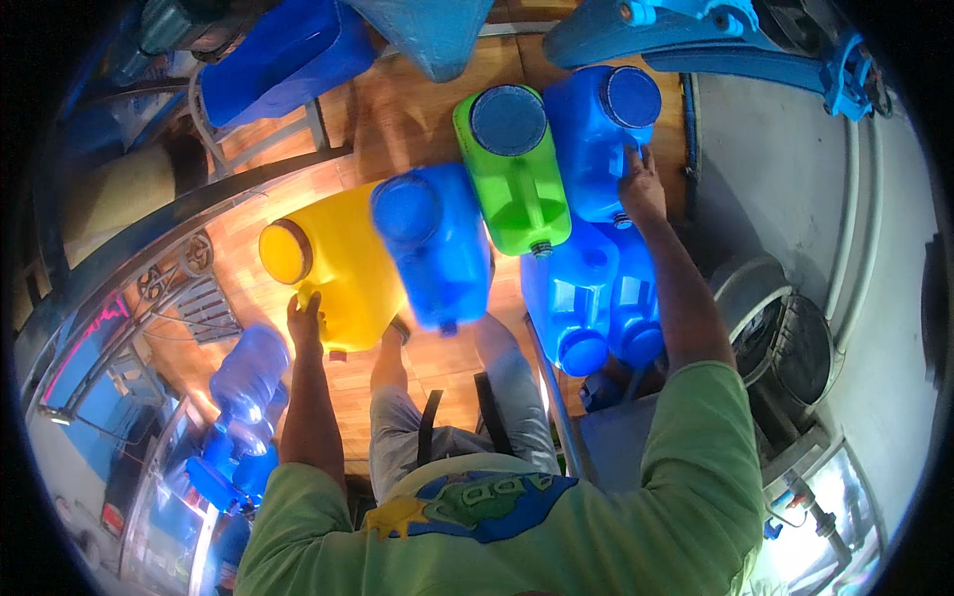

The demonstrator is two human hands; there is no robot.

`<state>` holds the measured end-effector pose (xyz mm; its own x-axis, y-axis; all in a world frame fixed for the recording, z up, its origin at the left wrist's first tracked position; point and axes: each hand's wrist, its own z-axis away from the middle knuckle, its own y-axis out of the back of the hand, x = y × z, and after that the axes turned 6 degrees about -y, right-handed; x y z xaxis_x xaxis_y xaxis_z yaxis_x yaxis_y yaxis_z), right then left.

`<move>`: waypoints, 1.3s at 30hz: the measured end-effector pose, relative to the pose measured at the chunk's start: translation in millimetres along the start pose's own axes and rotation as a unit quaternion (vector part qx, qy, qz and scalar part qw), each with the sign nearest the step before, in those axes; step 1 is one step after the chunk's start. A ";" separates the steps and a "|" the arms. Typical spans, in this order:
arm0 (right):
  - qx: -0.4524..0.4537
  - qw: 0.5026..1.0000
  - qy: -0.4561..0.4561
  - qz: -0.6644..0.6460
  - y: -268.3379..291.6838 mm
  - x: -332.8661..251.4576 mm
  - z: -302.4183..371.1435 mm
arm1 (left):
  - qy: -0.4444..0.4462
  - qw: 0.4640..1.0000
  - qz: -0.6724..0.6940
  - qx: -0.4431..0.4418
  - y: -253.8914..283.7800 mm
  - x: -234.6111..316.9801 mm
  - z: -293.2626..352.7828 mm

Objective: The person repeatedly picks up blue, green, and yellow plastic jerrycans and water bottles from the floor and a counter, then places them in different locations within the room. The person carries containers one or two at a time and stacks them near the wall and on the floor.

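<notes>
My left hand (303, 323) is closed at the handle side of a yellow water jug (353, 258) with a round yellow cap. Against that jug stands a blue jug (447, 258) with a wide blue cap, which neither hand touches. Farther right is a bright green jug (497, 184) with a dark blue cap. My right hand (644, 187) grips another blue jug (576, 149) by its handle, at the far right of the row; some fingers are hidden behind the handle. Two more blue jugs, one at the left (566, 283) and one at the right (636, 283), sit nearer, below my right forearm.
Clear plastic bottles (248, 372) stand at the left. A dark metal rail (199, 219) curves across the left side, with a blue bin (288, 70) beyond it. Blue equipment (676, 55) lines the back. Grey buckets (765, 308) and white wall pipes (860, 228) are at the right.
</notes>
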<state>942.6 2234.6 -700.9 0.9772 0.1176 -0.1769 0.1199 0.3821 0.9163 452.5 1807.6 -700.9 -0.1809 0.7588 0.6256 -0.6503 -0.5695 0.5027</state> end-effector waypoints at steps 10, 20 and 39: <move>-0.043 0.987 -0.123 -0.097 -34.2 21.2 3.4 | 0.143 0.979 -0.046 -0.136 -65.6 -6.0 4.0; 0.045 0.902 -0.425 -0.058 -61.7 117.3 203.3 | -0.083 0.945 -0.281 -0.145 -47.9 -2.1 7.5; 0.184 0.808 -0.452 -0.329 -31.6 -11.4 384.1 | -0.494 0.632 -0.386 -0.455 -136.5 38.1 149.0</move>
<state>995.0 1869.1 -589.9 0.3891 -0.7821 -0.4867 0.5466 -0.2292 0.8054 644.4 1867.1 -656.9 0.7063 -0.1244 0.6969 -0.4997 0.6097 0.6153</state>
